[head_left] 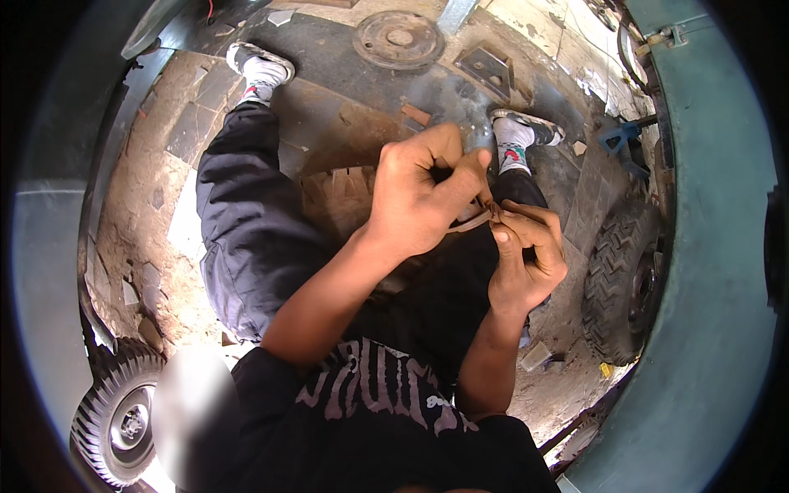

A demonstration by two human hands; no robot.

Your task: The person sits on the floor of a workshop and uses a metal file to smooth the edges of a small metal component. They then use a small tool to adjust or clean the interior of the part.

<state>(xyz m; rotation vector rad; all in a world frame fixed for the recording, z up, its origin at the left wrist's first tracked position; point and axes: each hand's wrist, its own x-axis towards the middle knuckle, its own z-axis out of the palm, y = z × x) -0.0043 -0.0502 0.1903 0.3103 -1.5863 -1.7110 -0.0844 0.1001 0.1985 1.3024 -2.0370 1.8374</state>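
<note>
My right hand (530, 259) is closed, its thumb and fingertips pinching the end of a thin, curved brownish strip (472, 222). Just left of it and a little higher, my left hand (423, 197) is curled tight, with thumb and fingers pressed together. A small dark brown bit shows between the two hands, but what the left fingers grip is hidden. From beneath the left hand the strip bends across to the right fingertips. Both hands are above the floor, between my spread legs. Under my left wrist lies a brown piece with a notched edge (335, 191).
A round rusty metal disc (399, 39) and a dark angled metal plate (486, 69) lie ahead on the dirty floor. A knobby tyre (622, 283) stands at right beside a green vehicle panel (723, 205). Another wheel (123, 423) is at lower left. A blue tool (622, 140) lies far right.
</note>
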